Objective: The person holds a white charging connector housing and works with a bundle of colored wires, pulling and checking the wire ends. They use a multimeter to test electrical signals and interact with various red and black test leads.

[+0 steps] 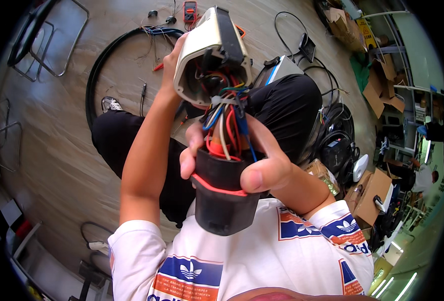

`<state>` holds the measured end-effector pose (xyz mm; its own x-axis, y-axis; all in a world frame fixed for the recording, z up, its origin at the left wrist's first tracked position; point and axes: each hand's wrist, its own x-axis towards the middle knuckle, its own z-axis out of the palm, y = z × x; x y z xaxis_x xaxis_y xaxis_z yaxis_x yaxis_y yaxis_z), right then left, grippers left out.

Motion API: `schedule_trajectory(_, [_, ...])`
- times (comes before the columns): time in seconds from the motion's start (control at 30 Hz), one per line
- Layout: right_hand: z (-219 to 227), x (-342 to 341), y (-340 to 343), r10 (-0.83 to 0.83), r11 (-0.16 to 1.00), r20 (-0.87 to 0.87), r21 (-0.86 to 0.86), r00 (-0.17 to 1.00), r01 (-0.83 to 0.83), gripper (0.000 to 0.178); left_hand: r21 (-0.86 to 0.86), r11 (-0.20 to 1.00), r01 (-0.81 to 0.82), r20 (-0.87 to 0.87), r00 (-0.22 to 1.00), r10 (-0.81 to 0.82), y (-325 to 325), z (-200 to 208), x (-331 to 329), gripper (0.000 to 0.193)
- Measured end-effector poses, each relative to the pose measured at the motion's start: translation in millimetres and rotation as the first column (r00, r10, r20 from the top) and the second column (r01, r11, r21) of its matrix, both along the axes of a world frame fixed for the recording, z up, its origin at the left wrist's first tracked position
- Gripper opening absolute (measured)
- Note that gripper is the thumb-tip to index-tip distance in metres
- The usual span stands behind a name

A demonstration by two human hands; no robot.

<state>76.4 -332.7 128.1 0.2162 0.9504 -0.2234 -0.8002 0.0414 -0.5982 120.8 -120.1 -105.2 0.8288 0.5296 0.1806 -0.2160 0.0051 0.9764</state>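
Both grips were closed: the left hand [172, 62] held the left side of one cream housing [197, 42], its fingers mostly hidden behind it, and the right hand [274, 168] was wrapped around one black cylindrical sleeve [225, 210], thumb on one side and fingertips on the other. The housing was uppermost, its open end tilted toward the viewer; the sleeve sat just below it, in front of the person's chest. One red ring [216, 186] circled the sleeve. Several wires [221, 125], red, blue, white and green among them, bridged the two parts, gathered by one white cable tie [224, 100]; their tangle hid an exact count.

Beyond the hands, the floor [56, 135] carried one red multimeter [190, 12], one curved thick black cable [91, 90] and two small black round pieces, one [153, 13] left of the other [171, 20]. One white box [285, 70] with a blue stripe lay near the right knee. At least three cardboard boxes [375, 198] stood at the right.
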Motion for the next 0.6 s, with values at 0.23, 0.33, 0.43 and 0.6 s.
schedule_trajectory(0.23, [-3.6, -6.9, -2.2, 0.014, 0.998, -0.041, 0.054, 0.999, -0.012, 0.097, 0.171, 0.984, -0.037, 0.023, 0.999, 0.034, -9.7, 29.2, -11.6, 0.051])
schedule_trajectory(0.33, [-6.3, -7.7, -2.2, 0.013, 0.998, -0.071, 0.062, 0.997, -0.008, 0.097, 0.233, 0.971, -0.060, 0.019, 0.998, 0.057, -8.3, 35.8, -14.8, 0.052])
schedule_trajectory(0.43, [-6.3, -6.8, -4.4, 0.015, 0.999, -0.142, 0.051, 0.990, -0.008, 0.099, 0.271, 0.959, -0.077, 0.033, 0.997, 0.071, -10.7, 41.5, -12.7, 0.053])
schedule_trajectory(0.6, [1.4, 2.7, -8.9, 0.041, 0.999, -0.171, -0.018, 0.985, -0.044, 0.107, 0.325, 0.940, -0.105, 0.027, 0.994, 0.102, -10.7, 48.2, -11.3, 0.054])
